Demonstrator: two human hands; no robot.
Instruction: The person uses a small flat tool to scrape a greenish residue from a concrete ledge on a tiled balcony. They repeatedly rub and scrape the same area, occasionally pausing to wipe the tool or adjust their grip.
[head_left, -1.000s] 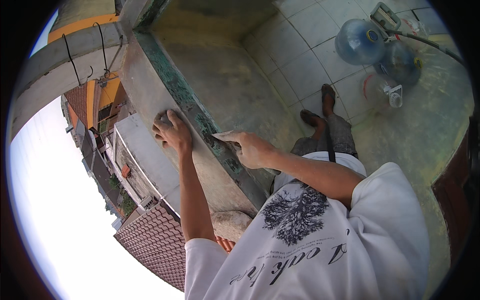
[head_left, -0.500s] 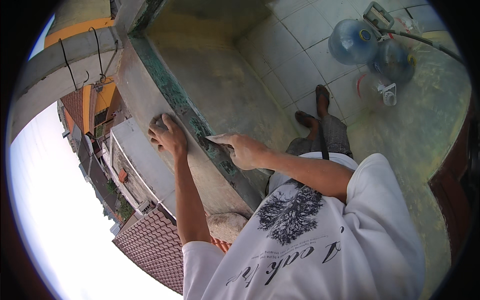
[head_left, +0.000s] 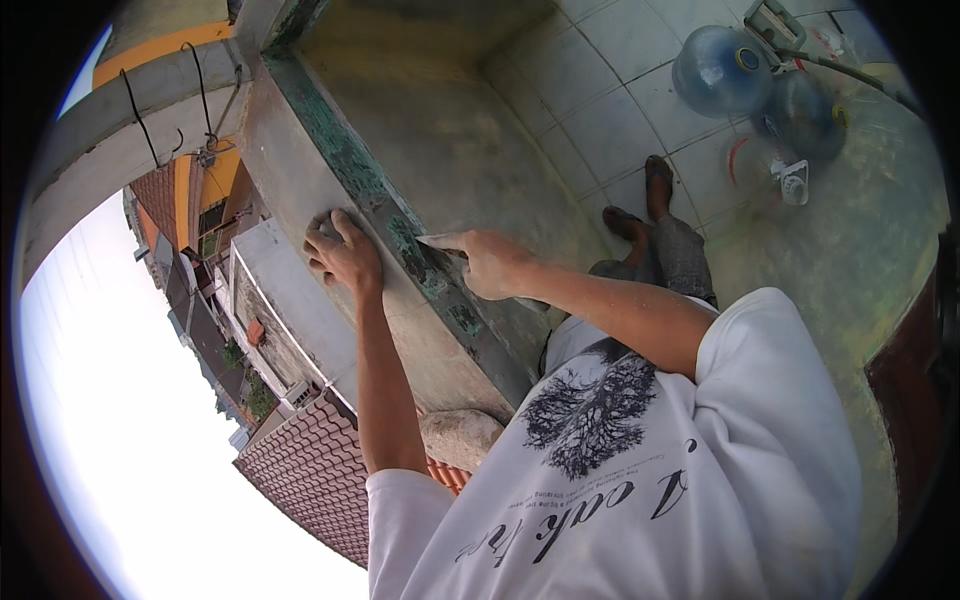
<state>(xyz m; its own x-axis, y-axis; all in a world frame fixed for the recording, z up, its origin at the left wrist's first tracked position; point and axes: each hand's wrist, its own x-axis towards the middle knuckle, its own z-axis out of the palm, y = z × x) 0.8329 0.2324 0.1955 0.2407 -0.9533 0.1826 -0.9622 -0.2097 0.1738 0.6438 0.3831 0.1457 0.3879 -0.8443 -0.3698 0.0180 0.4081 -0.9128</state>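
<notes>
My right hand (head_left: 497, 266) grips a flat, pointed scraper (head_left: 434, 241), its index finger stretched along the blade. The tip meets the dark top strip of a low wall (head_left: 335, 150), where worn green paint (head_left: 405, 235) shows in patches. Part of the tool is hidden in my palm. Left of that strip, my left hand (head_left: 347, 258) rests on the wall's pale grey outer side, fingers bent and apart, with nothing seen in it.
Inside the wall lies a white tiled floor (head_left: 610, 120), with my sandalled feet on it. Large blue water jugs (head_left: 720, 70) and a hose (head_left: 850, 72) are at the far right. Beyond the wall are a drop and tiled roofs (head_left: 310, 475). Wires (head_left: 195, 90) hang at the far left.
The scraper tip has slid a little farther up the painted strip with my right hand. My left hand stays at its spot on the wall. The whole view has shifted slightly.
</notes>
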